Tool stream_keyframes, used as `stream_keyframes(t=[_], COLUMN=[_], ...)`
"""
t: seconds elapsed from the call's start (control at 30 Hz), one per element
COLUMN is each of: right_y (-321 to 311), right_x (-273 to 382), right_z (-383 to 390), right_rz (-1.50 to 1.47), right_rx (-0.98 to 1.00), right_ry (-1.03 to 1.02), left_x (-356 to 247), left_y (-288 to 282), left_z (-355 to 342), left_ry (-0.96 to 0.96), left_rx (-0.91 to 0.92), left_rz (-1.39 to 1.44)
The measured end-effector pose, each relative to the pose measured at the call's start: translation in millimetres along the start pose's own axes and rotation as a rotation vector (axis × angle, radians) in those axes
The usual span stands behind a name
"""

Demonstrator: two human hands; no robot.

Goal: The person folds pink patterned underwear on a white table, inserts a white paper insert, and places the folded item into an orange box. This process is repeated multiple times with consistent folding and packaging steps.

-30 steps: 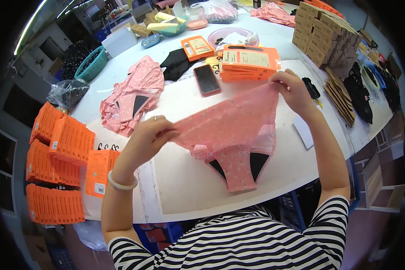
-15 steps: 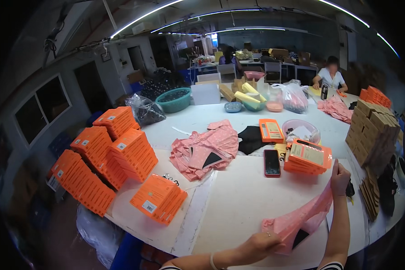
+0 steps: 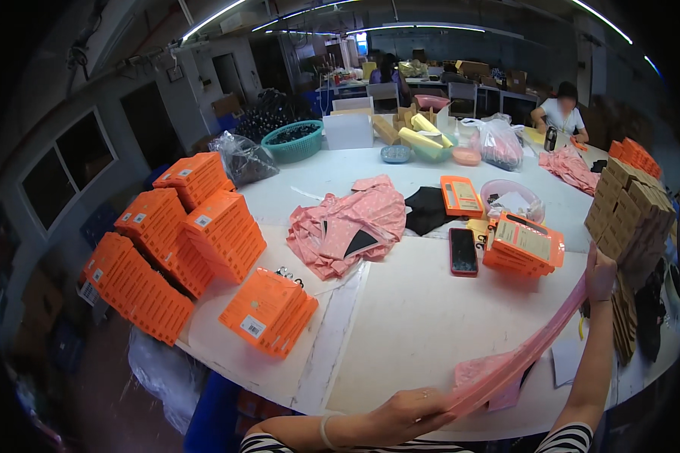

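Observation:
A pink patterned garment (image 3: 506, 364) is stretched taut between my two hands, slanting up to the right over the near part of the table. My left hand (image 3: 414, 412) grips its near end, fingers closed. My right hand (image 3: 601, 273) is closed on the far end, with that arm reaching out beside the brown cardboard stack. A fold of the cloth hangs below the stretched edge. Further off lies a pile of similar pink garments (image 3: 351, 223), with a black patch showing on the top one. Right of that pile is a black cloth (image 3: 426, 210).
Orange boxes (image 3: 268, 311) stand in stacks on the left. More orange packages (image 3: 523, 245) lie beyond my hands, beside a phone (image 3: 463, 251) and a pink bowl (image 3: 512, 198). Brown cardboard stacks (image 3: 629, 208) line the right edge. A person (image 3: 563, 117) sits at the far right.
My right hand has moved right and outward, and my left hand slightly left, so the pink garment is pulled longer and tighter. The view has shifted a little.

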State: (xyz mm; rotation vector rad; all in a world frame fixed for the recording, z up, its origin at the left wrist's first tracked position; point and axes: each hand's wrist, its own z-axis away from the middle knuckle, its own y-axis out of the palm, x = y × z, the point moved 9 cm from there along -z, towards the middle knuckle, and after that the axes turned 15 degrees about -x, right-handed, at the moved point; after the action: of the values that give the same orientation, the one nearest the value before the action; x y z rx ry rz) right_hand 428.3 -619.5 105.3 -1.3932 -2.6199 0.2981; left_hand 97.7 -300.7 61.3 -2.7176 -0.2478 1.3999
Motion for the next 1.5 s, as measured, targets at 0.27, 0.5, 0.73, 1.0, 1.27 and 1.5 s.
stream_keyframes(t=[0.27,0.5,0.73,1.0,1.27,1.5], right_y=[-2.9,-16.5,-102.0,-243.3,-98.7,-3.2], right_x=[-84.9,-148.7,135.2,164.2,163.7,171.0], right_z=[43.4,80.1,-26.5,-39.6,71.8,201.4], right_rz=[0.236,0.544,-0.414,-1.034,-0.879,-0.457], right_rx=[0.118,0.151,0.38,0.32,0.482,0.54], right_ry=[0.088,-0.394,0.278,0.238,0.813,0.717], left_x=[13.4,3.2,-28.7,-92.0,44.9,192.4], left_y=[-33.8,-40.8,-80.9,-165.0,-186.9,-174.2], left_z=[48.8,42.9,4.6,6.0,-9.7,24.2], left_ry=[-0.044,-0.204,0.003,0.18,-0.403,-0.595], left_rx=[0.081,0.186,-0.051,-0.415,-0.547,-0.444], left_rz=[-0.16,0.027,-0.16,-0.3,-0.333,-0.729])
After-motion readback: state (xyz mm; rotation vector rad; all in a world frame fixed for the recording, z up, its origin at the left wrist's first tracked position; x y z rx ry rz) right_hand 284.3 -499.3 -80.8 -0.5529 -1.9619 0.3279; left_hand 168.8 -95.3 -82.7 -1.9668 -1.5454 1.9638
